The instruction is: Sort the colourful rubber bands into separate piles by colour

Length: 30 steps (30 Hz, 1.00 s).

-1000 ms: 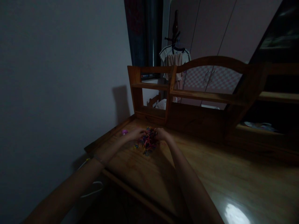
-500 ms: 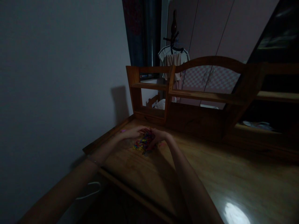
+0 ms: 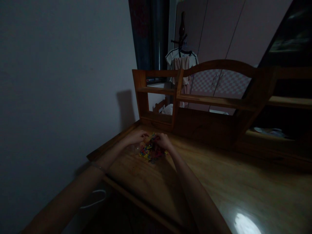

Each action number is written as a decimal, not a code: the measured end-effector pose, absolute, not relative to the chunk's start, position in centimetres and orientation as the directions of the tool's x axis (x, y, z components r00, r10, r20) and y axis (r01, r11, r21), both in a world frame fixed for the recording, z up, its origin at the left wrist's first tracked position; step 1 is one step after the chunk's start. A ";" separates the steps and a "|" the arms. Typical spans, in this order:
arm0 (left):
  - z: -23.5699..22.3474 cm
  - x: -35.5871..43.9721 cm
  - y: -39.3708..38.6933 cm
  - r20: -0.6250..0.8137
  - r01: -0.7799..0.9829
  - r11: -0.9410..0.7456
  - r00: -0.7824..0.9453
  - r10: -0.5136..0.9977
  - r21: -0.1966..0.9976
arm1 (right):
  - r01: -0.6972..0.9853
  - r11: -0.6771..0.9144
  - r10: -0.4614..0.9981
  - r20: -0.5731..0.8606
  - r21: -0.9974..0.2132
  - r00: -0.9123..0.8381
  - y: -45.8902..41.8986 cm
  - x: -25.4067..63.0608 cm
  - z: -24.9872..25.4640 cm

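Note:
A small heap of multicoloured thin pieces [image 3: 148, 152], in red, yellow, blue and green, lies on the wooden desktop; the pieces are too small and dark to name. At the heap's far left edge is my left hand [image 3: 138, 137], its fingers curled and drawn together. Whatever they pinch, if anything, is too small to make out. My right hand [image 3: 163, 141] is over the right side of the heap, fingers bent down and closed at the pieces. The hand partly hides what lies under it.
The wooden desktop [image 3: 219, 175] reaches to the right, with a bright reflection at its front. A wooden shelf unit [image 3: 157, 117] rises along the back edge. A wall [image 3: 73, 81] stands at left, with a white cable [image 3: 94, 204] below the desk edge.
My hands have moved apart from around the heap. The left has shifted left with its fingers drawn in, and the right's fingers have closed. More of the heap shows, lying more spread out.

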<state>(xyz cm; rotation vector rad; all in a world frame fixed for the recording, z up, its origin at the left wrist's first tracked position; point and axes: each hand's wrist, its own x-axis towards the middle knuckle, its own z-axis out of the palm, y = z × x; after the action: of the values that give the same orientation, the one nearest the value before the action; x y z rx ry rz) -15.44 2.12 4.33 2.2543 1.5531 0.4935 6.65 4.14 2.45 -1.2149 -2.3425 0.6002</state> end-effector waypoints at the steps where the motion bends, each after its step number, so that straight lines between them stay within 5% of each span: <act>1: 4.2 -15.8 2.4 0.073 0.817 -0.307 0.313 0.947 0.488 | 0.644 0.504 0.848 0.191 -0.576 -0.493 4.3 6.7 2.6; 7: 2.7 -17.1 3.8 -0.021 0.802 -0.201 0.256 0.966 0.563 | 0.511 0.510 0.818 0.207 -0.692 -0.536 5.4 7.7 3.8; 13: 2.8 -15.1 4.0 -0.105 0.655 -0.269 0.472 0.875 0.706 | 0.340 0.550 0.669 0.159 -0.763 -0.726 6.2 9.9 5.0; 22: 2.3 -10.5 4.6 -0.091 0.793 -0.375 0.471 0.878 0.480 | 0.737 0.312 0.729 -0.346 -0.600 -0.591 5.0 12.3 5.6; 30: 2.9 -10.4 5.4 -0.042 0.714 -0.413 0.525 0.850 0.565 | 0.732 0.350 0.805 -0.212 -0.585 -0.554 4.3 8.9 5.1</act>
<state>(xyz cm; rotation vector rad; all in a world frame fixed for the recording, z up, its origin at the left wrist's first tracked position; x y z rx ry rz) -10.35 5.44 2.92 2.2413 1.2696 0.3409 8.94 4.29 5.07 -1.4223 -2.4860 0.9849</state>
